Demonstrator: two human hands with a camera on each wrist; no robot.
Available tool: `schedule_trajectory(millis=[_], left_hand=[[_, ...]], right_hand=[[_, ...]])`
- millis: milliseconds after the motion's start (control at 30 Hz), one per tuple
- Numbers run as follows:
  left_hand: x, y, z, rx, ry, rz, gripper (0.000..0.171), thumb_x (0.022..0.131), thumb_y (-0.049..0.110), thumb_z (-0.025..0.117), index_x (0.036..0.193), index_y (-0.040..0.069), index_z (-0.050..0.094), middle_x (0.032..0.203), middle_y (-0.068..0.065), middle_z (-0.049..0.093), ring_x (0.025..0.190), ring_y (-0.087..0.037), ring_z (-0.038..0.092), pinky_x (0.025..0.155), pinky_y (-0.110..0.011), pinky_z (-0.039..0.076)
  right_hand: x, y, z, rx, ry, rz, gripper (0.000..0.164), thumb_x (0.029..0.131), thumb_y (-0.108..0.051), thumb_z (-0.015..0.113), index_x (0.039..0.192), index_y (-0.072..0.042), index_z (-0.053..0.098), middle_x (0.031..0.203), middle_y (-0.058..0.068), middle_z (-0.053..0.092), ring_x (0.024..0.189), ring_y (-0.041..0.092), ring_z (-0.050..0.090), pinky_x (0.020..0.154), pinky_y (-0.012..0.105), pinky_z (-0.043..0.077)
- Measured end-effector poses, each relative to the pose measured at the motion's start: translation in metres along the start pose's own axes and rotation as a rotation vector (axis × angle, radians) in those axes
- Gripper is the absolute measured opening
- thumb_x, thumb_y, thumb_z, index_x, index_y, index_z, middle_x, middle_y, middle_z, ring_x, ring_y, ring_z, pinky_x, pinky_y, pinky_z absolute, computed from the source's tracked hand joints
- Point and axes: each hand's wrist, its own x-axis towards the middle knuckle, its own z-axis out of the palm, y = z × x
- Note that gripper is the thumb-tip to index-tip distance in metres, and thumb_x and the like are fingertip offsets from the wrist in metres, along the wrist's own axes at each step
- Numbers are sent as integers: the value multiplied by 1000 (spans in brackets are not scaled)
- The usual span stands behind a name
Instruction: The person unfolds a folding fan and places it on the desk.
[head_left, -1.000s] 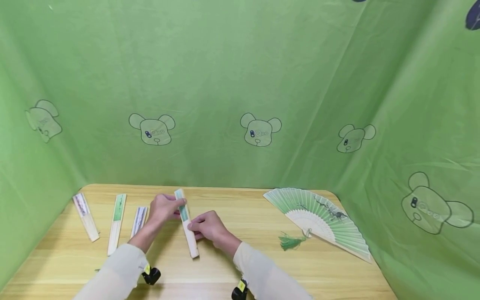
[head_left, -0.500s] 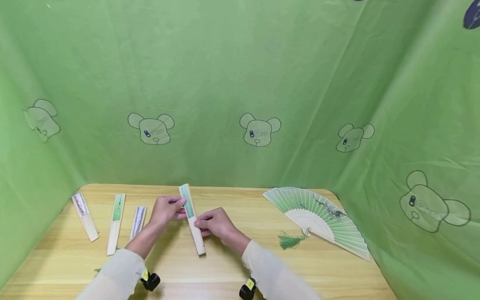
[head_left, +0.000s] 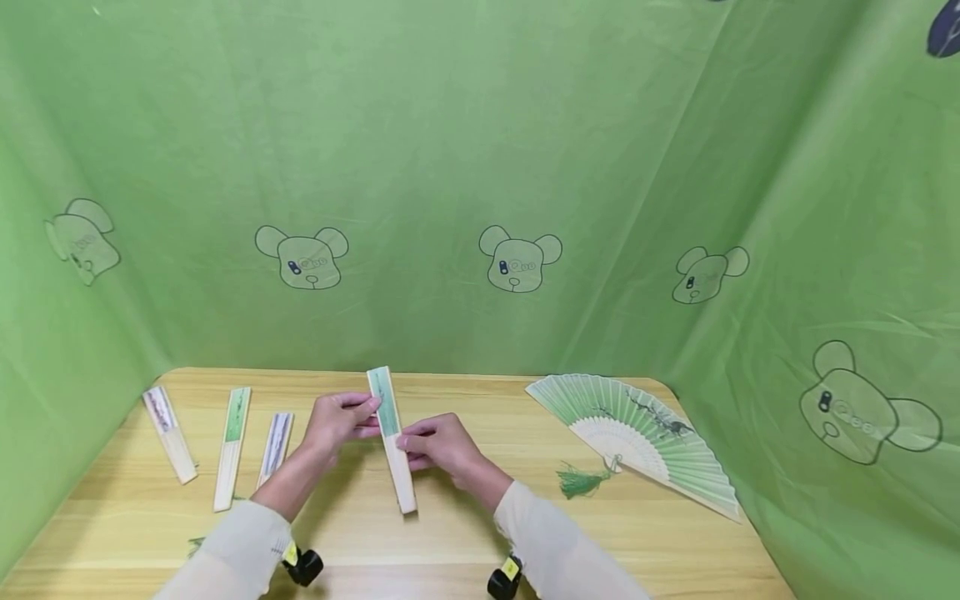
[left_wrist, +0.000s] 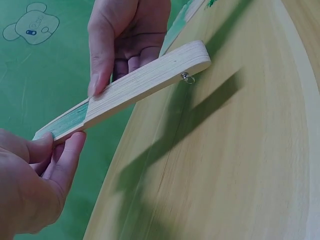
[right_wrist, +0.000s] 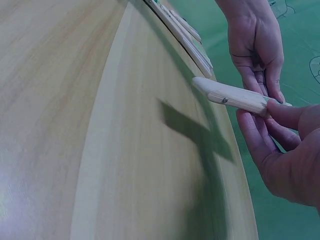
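Between both hands a folded hand fan is held above the table, its upper part teal and its ribs pale wood. My left hand pinches the teal part between thumb and fingers. Lower down, my right hand pinches the wooden ribs from the right side. A small metal ring hangs at the fan's rivet end in the left wrist view. In the right wrist view, the fan casts a shadow on the wood, apart from the surface.
An open green fan with a green tassel lies on the table's right side. Three folded fans lie at the left: a purple-patterned one, a green one and another purple one. Green curtains enclose the wooden table.
Both hands have moved the folded fan a little to the right and upward. Its face has turned more toward the head camera. The grips stay much the same.
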Motion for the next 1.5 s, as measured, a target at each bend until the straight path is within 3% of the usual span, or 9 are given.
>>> schedule_trajectory(millis=[300,667,1500], left_hand=[[-4,0,6,-14,-7,10,34,99,3,67,129,-13,63,104,-21,76,76,-17,75,78,-30,71],[-7,2,14,1,-25,29,30,98,4,68,124,-10,67,99,-17,76,75,-17,74,78,-31,71],[-11,6,11,-7,-58,46,29,101,3,63,126,-12,64,93,-10,75,76,-15,73,79,-27,70]], right_hand=[[0,1,-5,43,26,-14,24,92,-5,76,112,8,73,97,21,78,70,16,74,75,34,72],[-2,-3,-12,58,8,20,24,91,-2,77,112,8,73,96,20,78,74,17,76,78,36,71],[-10,-7,-18,169,-33,28,25,93,1,73,115,14,69,95,18,78,75,18,76,80,37,71]])
